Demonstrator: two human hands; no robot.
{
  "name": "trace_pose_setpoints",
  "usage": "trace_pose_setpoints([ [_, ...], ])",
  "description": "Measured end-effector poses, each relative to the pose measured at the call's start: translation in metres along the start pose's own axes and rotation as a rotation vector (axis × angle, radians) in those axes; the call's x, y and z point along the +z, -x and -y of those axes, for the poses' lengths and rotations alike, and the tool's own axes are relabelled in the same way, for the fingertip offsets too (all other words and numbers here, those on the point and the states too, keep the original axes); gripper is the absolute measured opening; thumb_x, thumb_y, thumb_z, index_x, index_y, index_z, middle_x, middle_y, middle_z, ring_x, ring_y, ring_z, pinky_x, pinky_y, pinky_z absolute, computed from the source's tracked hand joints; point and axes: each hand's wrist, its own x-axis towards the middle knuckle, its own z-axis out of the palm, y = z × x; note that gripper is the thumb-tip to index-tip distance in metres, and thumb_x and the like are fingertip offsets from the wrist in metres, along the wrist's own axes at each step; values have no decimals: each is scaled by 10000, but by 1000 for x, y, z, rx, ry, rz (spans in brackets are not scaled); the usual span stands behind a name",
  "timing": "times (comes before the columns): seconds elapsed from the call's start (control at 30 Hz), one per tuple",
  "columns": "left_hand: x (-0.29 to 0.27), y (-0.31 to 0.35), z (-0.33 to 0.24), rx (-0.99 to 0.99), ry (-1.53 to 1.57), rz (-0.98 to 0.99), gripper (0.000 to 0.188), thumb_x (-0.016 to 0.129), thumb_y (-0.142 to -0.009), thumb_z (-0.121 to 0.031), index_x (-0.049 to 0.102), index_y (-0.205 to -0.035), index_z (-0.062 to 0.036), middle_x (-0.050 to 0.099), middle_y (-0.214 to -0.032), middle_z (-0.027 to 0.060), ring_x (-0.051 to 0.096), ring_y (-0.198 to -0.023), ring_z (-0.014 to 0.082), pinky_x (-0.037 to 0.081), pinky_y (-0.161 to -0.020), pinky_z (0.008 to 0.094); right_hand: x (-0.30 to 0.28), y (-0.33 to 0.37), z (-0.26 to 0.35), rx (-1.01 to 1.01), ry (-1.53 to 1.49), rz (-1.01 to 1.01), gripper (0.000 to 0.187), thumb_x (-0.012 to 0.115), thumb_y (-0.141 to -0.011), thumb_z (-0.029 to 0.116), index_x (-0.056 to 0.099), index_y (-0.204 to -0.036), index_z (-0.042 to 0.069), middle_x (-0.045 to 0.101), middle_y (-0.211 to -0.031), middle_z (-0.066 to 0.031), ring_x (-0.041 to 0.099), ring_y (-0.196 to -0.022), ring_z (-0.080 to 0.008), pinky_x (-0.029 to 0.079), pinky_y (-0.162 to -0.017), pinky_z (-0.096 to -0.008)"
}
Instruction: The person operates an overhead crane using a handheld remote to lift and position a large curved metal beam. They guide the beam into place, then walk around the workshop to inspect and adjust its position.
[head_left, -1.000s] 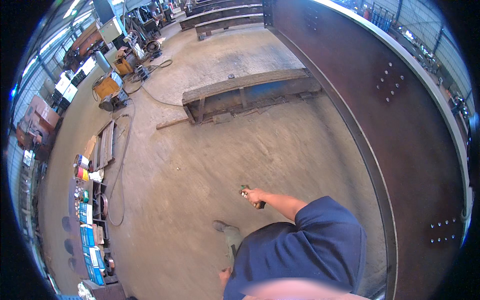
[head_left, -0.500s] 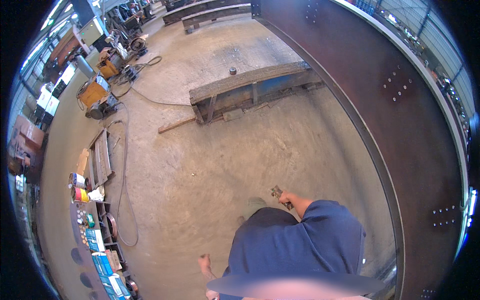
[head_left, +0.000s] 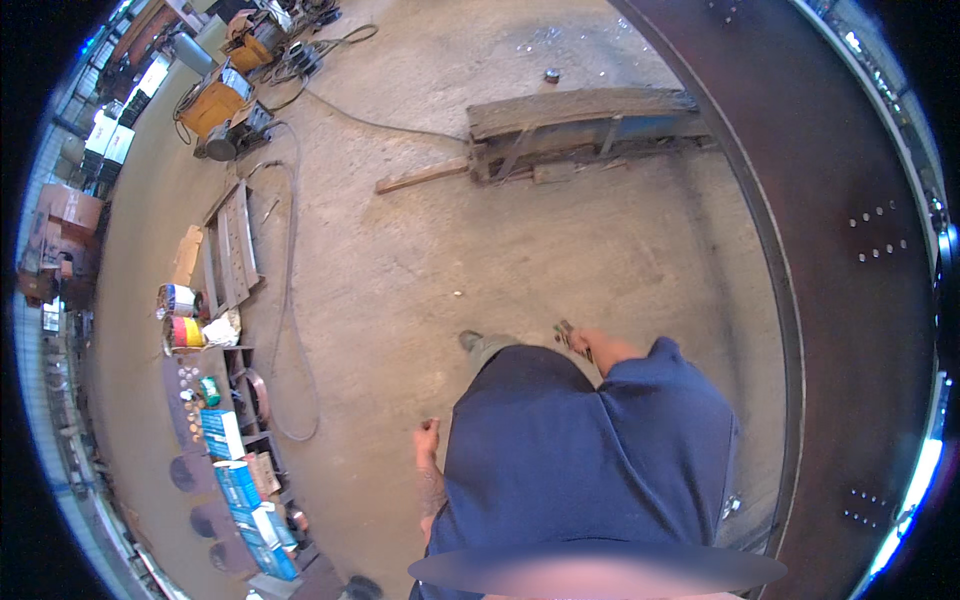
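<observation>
Seen from above, the person stands on a concrete floor (head_left: 420, 260) in a workshop, a blue shirt (head_left: 590, 450) filling the lower middle of the view. The right hand (head_left: 585, 342), just past the shirt at about 12 o'clock from the body, is closed around a small dark metal tool (head_left: 566, 331) whose end sticks out beyond the fingers toward 11 o'clock; what kind of tool it is cannot be told at this size. The left hand (head_left: 427, 438) hangs at the person's 9 o'clock, apart from the tool, fingers loosely curled and holding nothing that shows. One grey shoe (head_left: 470, 341) peeks out beside the shirt at 11 o'clock.

A long rust-brown steel beam (head_left: 830, 230) with groups of bolt holes runs along the right side, from 1 o'clock round to 5 o'clock. Farther off at 12 o'clock lies a shorter steel section (head_left: 580, 125) on the floor, with a wooden plank (head_left: 420, 176) beside its left end. At 10 o'clock stands a yellow welding machine (head_left: 215, 105), its cable (head_left: 290, 300) trailing down the floor. Paint cans (head_left: 180, 315) and blue boxes (head_left: 235, 480) sit along the left edge between 7 and 9 o'clock
</observation>
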Motion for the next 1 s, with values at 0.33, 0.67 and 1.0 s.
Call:
trace_pose_setpoints([
  [0.33,-163,-113,84,-290,388,-172,449,467,-967,-397,658,-947,9,668,-875,124,610,-791,223,479,-707,385,-128,23,484,-421,296,30,498,589,-792,258,515,-1184,-40,643,-1065,-229,652,-888,-339,526,-744,-459],
  [0.67,-308,-262,-16,-134,162,-1,374,519,-955,-364,638,-886,-16,620,-778,81,568,-660,183,445,-576,350,-56,-140,605,-251,345,1,399,655,-772,309,663,-1077,53,672,-1068,-159,640,-964,-317,513,-796,-441],
  [1.0,-581,-471,-163,56,76,213,315,571,-943,-331,619,-825,-42,573,-682,37,526,-530,143,411,-445,315,-53,-114,682,7,40,-65,499,656,-788,462,677,-1045,35,689,-990,-156,655,-862,-306,528,-783,-420],
])
